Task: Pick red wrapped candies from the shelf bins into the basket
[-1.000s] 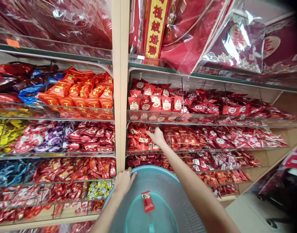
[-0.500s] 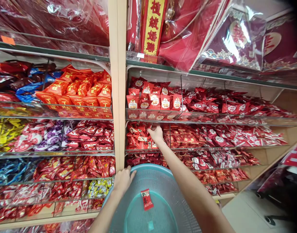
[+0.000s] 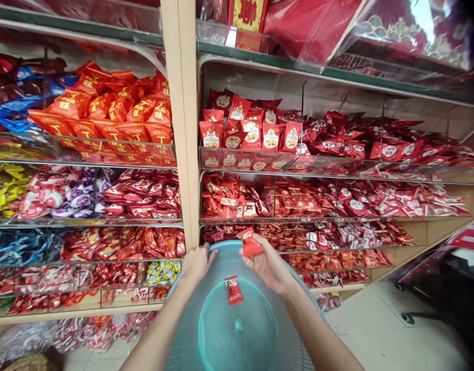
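My left hand (image 3: 197, 265) grips the rim of a teal plastic basket (image 3: 298, 284), fingers curled over its far left edge. Over the basket's far side, my right hand (image 3: 265, 263) pinches a red candy packet (image 3: 251, 243) between thumb and fingers. Another red packet (image 3: 233, 290) with dark characters lies on the basket's round bottom. Behind the basket, a shelf compartment holds similar red packets (image 3: 231, 198).
A wooden post (image 3: 184, 129) divides the shelves. Orange-red packets (image 3: 105, 105) fill a left compartment, with red biscuit packets (image 3: 250, 131) to the right. A wheeled chair base (image 3: 414, 317) stands on the tiled floor (image 3: 376, 330) at right.
My right hand has come down from the shelf compartment to above the basket, bringing out a red candy packet. My left hand stays on the rim. The view has tilted downward.
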The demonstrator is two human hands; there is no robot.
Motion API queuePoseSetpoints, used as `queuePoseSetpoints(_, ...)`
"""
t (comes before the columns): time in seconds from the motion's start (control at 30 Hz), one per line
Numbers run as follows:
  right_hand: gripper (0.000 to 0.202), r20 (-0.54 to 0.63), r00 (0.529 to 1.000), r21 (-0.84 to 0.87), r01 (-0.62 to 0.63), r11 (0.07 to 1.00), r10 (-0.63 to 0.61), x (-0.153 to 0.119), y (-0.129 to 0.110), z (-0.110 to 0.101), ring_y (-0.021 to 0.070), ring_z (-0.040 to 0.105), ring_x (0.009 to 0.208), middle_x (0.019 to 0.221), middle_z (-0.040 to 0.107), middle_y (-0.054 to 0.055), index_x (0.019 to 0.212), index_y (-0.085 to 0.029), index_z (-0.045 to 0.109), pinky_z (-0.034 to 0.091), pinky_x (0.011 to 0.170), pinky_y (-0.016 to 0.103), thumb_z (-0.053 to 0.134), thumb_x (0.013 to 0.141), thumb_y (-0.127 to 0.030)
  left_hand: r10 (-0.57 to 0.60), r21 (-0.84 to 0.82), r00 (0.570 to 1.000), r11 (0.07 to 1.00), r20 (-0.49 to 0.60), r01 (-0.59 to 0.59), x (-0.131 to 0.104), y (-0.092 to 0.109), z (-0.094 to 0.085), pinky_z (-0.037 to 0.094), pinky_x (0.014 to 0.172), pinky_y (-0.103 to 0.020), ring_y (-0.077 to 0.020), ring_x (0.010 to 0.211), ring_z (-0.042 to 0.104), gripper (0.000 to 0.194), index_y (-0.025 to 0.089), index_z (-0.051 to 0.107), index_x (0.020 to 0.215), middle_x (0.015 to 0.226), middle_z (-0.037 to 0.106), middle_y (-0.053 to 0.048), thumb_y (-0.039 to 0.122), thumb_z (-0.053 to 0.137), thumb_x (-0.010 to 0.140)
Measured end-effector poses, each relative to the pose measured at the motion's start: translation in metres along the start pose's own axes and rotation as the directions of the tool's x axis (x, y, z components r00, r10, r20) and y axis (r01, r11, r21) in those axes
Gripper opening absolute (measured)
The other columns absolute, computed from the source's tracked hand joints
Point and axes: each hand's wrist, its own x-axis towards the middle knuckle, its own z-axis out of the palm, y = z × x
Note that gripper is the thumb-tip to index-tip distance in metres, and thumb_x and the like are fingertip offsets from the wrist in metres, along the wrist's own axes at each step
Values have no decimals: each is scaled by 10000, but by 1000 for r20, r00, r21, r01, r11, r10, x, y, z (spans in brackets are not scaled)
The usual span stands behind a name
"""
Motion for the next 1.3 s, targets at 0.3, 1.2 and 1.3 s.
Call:
queuePoseSetpoints(0.3, 243, 56, 968, 124, -249, 961, 244, 10, 45, -29, 54, 437, 470, 821, 660, 45, 827, -174, 570, 353, 461, 177, 513, 800, -409, 18, 38, 999, 999, 26, -19, 3, 2, -4, 452, 675, -320, -253, 828, 636, 558, 200, 523, 1053, 883, 673, -124, 588, 179, 848)
queuePoseSetpoints(1.2, 279, -102, 992, -159, 54, 986, -71, 9, 71, -29, 112, 579, 638, 716, 616, 2, 809, -175, 615, 474, 629, 245, 677, 676, -412, 35, 53, 998, 998, 46, -37, 3, 2, -2, 454, 700, -323, -251, 828, 639, 529, 191, 527, 1050, 886, 677, -123, 562, 202, 859)
queuePoseSetpoints(1.3, 276, -106, 994, -114, 17, 993, -29, 10, 73, -33, 129, 600, 691, 764, 625, 8, 795, -180, 616, 485, 643, 252, 692, 660, -408, 32, 51, 998, 998, 44, -35, 3, 1, -2, 451, 707, -323, -249, 837, 637, 543, 189, 532, 1046, 886, 675, -128, 572, 198, 855)
